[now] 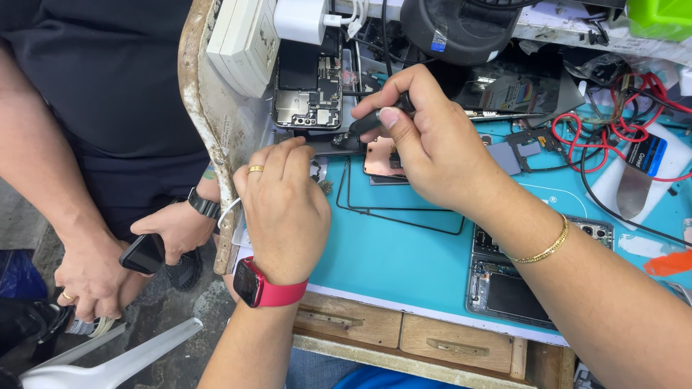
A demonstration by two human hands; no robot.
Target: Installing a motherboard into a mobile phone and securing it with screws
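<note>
At the teal tabletop (404, 252), my right hand (432, 148) pinches a dark screwdriver (375, 119) over an opened phone (308, 86), fingers closed tight for control; my left hand (285, 209), curled and empty, steadies small parts (321, 180) beside it.

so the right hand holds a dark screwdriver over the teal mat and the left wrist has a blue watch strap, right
Not quite: in the head view the strap of the watch on the left hand is red, not blue. The right hand does hold a dark screwdriver over the teal mat.
</note>
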